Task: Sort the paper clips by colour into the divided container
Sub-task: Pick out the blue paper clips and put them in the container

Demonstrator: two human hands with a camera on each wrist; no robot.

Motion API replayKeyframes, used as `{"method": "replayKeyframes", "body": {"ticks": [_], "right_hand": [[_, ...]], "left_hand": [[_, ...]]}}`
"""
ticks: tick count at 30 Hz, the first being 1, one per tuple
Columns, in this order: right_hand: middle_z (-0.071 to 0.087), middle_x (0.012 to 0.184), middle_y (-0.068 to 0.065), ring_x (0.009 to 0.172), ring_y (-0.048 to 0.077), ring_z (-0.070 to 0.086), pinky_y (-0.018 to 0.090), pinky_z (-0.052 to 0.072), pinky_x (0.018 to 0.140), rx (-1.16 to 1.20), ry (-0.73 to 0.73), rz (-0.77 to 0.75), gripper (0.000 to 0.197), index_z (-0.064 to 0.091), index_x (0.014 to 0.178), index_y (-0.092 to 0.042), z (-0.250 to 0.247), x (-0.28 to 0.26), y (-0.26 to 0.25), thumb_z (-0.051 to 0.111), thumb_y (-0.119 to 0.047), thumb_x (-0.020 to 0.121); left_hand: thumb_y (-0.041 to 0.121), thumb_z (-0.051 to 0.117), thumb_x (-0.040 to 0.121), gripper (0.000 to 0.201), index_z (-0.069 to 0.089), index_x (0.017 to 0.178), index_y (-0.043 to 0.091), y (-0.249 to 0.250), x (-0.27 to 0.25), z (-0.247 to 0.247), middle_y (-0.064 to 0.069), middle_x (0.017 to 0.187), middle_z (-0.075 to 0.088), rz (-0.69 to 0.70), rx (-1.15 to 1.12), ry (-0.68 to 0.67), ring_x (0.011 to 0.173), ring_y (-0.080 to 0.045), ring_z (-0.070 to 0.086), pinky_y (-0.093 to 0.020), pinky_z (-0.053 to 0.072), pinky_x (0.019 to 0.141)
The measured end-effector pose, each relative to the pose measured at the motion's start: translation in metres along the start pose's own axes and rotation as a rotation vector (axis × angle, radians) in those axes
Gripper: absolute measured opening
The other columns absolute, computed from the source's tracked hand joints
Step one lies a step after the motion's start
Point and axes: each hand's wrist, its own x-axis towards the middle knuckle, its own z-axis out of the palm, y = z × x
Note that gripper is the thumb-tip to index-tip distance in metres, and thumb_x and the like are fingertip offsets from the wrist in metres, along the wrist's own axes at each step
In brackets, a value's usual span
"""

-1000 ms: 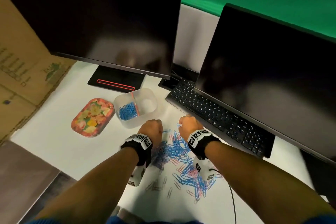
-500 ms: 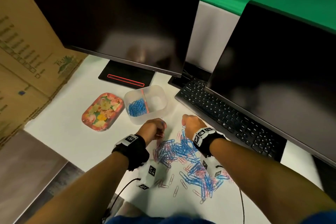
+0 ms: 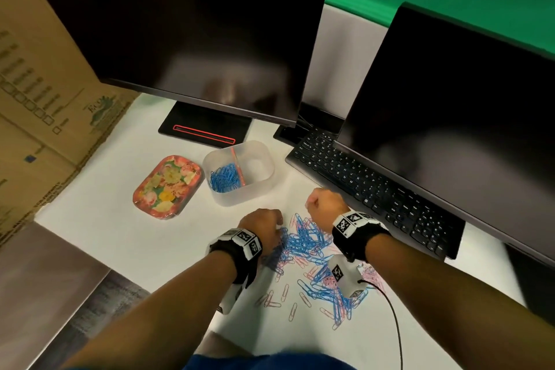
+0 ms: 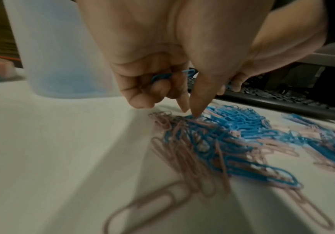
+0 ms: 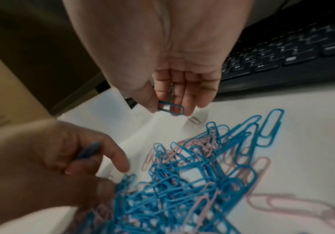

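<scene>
A mixed pile of blue and pink paper clips (image 3: 309, 243) lies on the white desk. Beyond it stands the translucent divided container (image 3: 264, 189) with an orange divider; blue clips (image 3: 223, 179) fill its left half. My left hand (image 3: 264, 224) hovers at the pile's left edge, gripping blue clips (image 4: 160, 76) in its curled fingers while two fingertips (image 4: 196, 113) touch the pile. My right hand (image 3: 322, 203), beyond the pile's far end, pinches one blue clip (image 5: 171, 107) between thumb and fingers above a lone pink clip (image 5: 193, 119).
A flowered tin lid (image 3: 168, 186) lies left of the container. A black keyboard (image 3: 375, 189) and two dark monitors (image 3: 192, 30) border the far and right sides. Cardboard (image 3: 45, 84) leans at the left. Loose pink clips (image 3: 282, 297) lie near the desk's front edge.
Both hands stay at the pile; the right hand has lifted slightly from its far end with a blue clip. The head view has shifted, so the scene sits lower and more to the right.
</scene>
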Motion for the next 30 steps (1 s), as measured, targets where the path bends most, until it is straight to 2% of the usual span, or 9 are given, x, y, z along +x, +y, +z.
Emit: {"method": "replayKeyframes", "body": {"ticks": [3,5,8,14,19,21,24,26,30], "right_hand": [[0.069,0.086,0.005,0.082,0.023,0.066,0.028,0.053,0.072,0.245,0.017,0.006,0.016,0.062,0.082,-0.022,0.000,-0.008,0.009,0.051,-0.012,0.088],[0.067,0.074,0.005,0.066,0.021,0.066,0.034,0.052,0.063,0.446,-0.042,0.043,0.027,0.058,0.079,-0.025,0.007,-0.012,0.012,0.046,-0.002,0.086],[0.060,0.071,0.009,0.051,0.020,0.053,0.032,0.037,0.053,0.637,-0.127,0.097,0.037,0.054,0.083,-0.026,0.023,-0.017,0.017,0.035,0.005,0.081],[0.055,0.082,0.011,0.069,0.024,0.049,0.028,0.038,0.059,0.350,-0.107,0.072,0.015,0.049,0.106,-0.014,0.035,-0.037,0.006,0.040,-0.014,0.095],[0.063,0.102,0.010,0.091,0.028,0.062,0.027,0.046,0.075,0.118,-0.087,-0.026,0.031,0.052,0.116,-0.016,0.050,-0.046,-0.008,0.057,-0.032,0.090],[0.065,0.105,0.010,0.094,0.028,0.063,0.027,0.046,0.076,0.034,-0.079,-0.031,0.028,0.057,0.111,-0.016,0.054,-0.042,-0.013,0.059,-0.033,0.088],[0.067,0.096,0.011,0.085,0.029,0.061,0.028,0.046,0.070,0.012,-0.084,0.003,0.007,0.056,0.084,-0.017,0.058,-0.036,-0.020,0.056,-0.023,0.087],[0.062,0.083,0.010,0.075,0.026,0.054,0.026,0.041,0.065,0.057,-0.062,0.019,0.015,0.050,0.072,-0.016,0.061,-0.033,-0.021,0.049,-0.018,0.087],[0.066,0.089,0.007,0.080,0.024,0.058,0.023,0.041,0.069,0.359,-0.020,0.060,0.010,0.061,0.083,-0.015,0.057,-0.032,-0.014,0.055,-0.020,0.089]], "left_hand": [[0.018,0.054,0.086,0.025,0.061,0.109,0.022,0.003,0.005,0.001,-0.006,0.114,0.063,0.002,0.083,-0.001,0.105,-0.027,0.060,-0.032,0.049,0.085],[0.017,0.055,0.084,0.022,0.061,0.104,0.021,0.004,0.007,0.001,-0.007,0.111,0.065,-0.016,0.074,-0.032,0.103,-0.028,0.061,-0.033,0.051,0.085],[0.018,0.055,0.082,0.018,0.061,0.099,0.019,-0.001,0.009,0.000,-0.007,0.109,0.065,-0.039,0.000,-0.075,0.102,-0.028,0.060,-0.033,0.051,0.084],[0.020,0.058,0.082,0.010,0.057,0.075,0.027,-0.015,0.007,-0.001,0.001,0.092,0.067,-0.073,-0.315,0.030,0.092,-0.022,0.061,-0.024,0.045,0.079],[0.024,0.063,0.086,0.010,0.056,0.079,0.023,-0.028,0.002,0.002,0.001,0.085,0.063,-0.089,-0.506,0.063,0.082,-0.019,0.057,-0.026,0.043,0.076],[0.020,0.065,0.086,0.010,0.057,0.079,0.018,-0.031,-0.001,0.001,-0.001,0.081,0.061,-0.098,-0.616,0.066,0.077,-0.019,0.056,-0.030,0.044,0.079],[0.013,0.064,0.087,0.008,0.059,0.081,0.015,-0.031,-0.005,-0.003,0.000,0.076,0.060,-0.126,-0.808,0.078,0.067,-0.015,0.052,-0.029,0.043,0.071],[0.006,0.061,0.088,0.008,0.060,0.084,0.013,-0.029,-0.010,-0.006,-0.003,0.076,0.061,-0.142,-0.969,0.075,0.064,-0.016,0.050,-0.029,0.043,0.067],[-0.007,0.053,0.088,0.022,0.062,0.103,0.005,-0.025,-0.015,-0.009,-0.012,0.072,0.056,-0.190,-1.317,0.032,0.058,-0.020,0.051,-0.029,0.048,0.060]]}}
